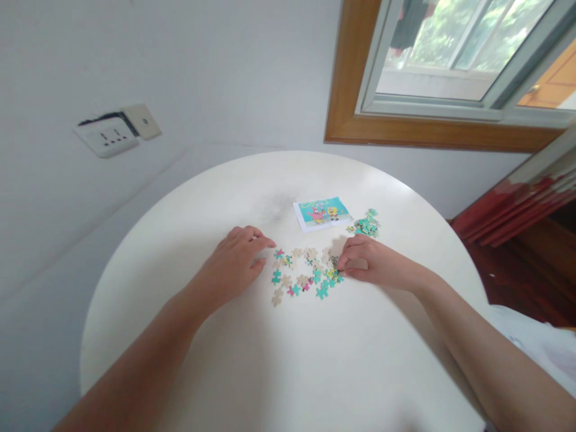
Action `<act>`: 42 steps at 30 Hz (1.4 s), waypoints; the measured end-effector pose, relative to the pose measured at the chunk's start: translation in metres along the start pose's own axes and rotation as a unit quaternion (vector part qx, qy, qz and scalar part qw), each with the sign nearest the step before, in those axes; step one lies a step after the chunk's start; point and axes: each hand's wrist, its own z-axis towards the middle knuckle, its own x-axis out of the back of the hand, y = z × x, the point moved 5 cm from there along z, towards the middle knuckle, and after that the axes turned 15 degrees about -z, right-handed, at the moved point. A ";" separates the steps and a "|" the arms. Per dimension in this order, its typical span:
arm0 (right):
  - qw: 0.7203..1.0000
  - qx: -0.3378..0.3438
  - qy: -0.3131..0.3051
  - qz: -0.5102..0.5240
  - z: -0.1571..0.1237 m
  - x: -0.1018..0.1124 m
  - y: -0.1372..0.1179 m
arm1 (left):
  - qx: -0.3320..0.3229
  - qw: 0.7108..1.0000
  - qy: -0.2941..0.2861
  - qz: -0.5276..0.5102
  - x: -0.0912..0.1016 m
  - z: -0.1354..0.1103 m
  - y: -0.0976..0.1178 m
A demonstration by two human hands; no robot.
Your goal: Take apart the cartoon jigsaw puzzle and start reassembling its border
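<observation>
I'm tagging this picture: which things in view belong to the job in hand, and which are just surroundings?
In the job:
scattered puzzle pieces, between left hand and right hand
heaped puzzle pieces, beyond the right hand
picture card, beside the heap
white table, beneath

Just surroundings:
wall socket
window
red curtain

Puzzle pieces (303, 280) lie on the table (310, 360) before a card (323, 213).

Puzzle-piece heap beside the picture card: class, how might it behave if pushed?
The puzzle-piece heap would probably scatter, since its pieces look loosely piled. They look small and thin, so are likely light. Their knobbed edges might snag.
</observation>
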 end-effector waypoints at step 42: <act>0.956 -0.227 0.173 0.060 0.000 -0.002 0.042 | -0.121 0.992 0.016 0.014 -0.081 0.013 0.118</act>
